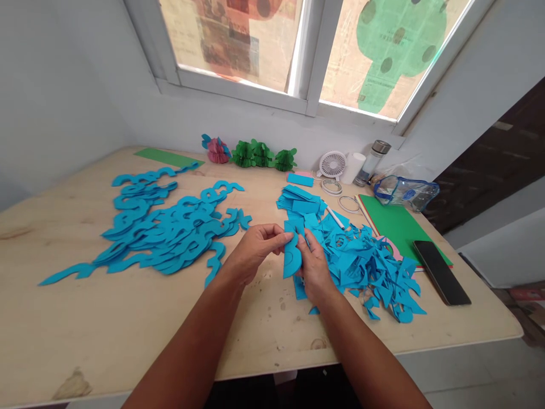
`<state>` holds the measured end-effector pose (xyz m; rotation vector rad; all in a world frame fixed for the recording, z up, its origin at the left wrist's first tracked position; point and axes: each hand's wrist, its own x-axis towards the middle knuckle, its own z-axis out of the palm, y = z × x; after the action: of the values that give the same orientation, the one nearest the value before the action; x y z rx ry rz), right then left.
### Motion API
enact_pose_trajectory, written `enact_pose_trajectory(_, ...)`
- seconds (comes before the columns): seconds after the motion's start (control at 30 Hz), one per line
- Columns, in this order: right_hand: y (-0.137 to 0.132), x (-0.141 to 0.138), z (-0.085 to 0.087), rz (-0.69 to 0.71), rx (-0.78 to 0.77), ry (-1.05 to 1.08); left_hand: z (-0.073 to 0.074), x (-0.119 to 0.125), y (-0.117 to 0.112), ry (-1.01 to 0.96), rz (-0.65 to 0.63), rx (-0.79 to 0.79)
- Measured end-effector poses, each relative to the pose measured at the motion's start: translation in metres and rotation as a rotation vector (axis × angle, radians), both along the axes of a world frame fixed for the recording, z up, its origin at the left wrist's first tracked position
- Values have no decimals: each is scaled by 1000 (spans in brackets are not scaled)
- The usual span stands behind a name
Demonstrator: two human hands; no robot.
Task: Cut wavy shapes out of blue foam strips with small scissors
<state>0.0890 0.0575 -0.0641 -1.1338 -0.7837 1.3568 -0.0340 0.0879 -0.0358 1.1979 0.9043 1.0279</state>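
My left hand (254, 250) and my right hand (314, 264) meet over the middle of the wooden table (128, 324). Both pinch a folded blue paper piece (292, 255) with a curved edge, held upright between them. My left fingers grip its top left edge; my right fingers hold its right side. To the left lies a spread of cut blue curly shapes (166, 230). Under and right of my right hand is a heap of blue paper scraps (374, 272). Behind it sits a stack of folded blue pieces (300, 201).
A black phone (441, 271) lies on green paper sheets (395, 224) at the right. A white pen (335, 217), tape rolls (349, 203), a small white fan (332, 165), a bottle (374, 159), a clear pouch (404, 192) and green paper decorations (259, 154) line the back by the window.
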Motion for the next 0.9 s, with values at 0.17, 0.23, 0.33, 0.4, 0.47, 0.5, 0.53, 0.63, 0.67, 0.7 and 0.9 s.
enact_pose_trajectory(0.17, 1, 0, 1, -38, -67, 9, -3, 0, 2, -54, 93, -24)
enact_pose_trajectory(0.23, 1, 0, 2, -34, -62, 5, -5, 1, 2, -78, 80, -48)
enact_pose_trajectory(0.33, 0, -1, 4, 3, -27, -4, -5, 2, 2, -95, 82, -49)
enact_pose_trajectory(0.4, -1, -1, 4, 26, -3, 2, -4, 2, 1, -88, 95, -36)
enact_pose_trajectory(0.47, -1, -2, 4, 34, 13, 14, -2, 3, -1, -75, 102, -19)
enact_pose_trajectory(0.5, -1, -2, 4, 33, 16, 19, -1, 3, -1, -66, 106, -7)
enact_pose_trajectory(0.53, -1, -2, 3, 28, 14, 20, 0, 3, -2, -55, 110, 4)
enact_pose_trajectory(0.63, 0, -1, 0, 8, -12, 12, 3, 4, -3, -15, 122, 23)
enact_pose_trajectory(0.67, 1, -1, -1, 6, -19, 8, 3, 5, -4, -5, 126, 20)
enact_pose_trajectory(0.7, 1, 0, -1, 6, -21, 5, 3, 5, -4, 1, 130, 15)
enact_pose_trajectory(0.9, 1, 0, -1, 12, 10, 20, 2, 5, -3, -16, 137, -7)
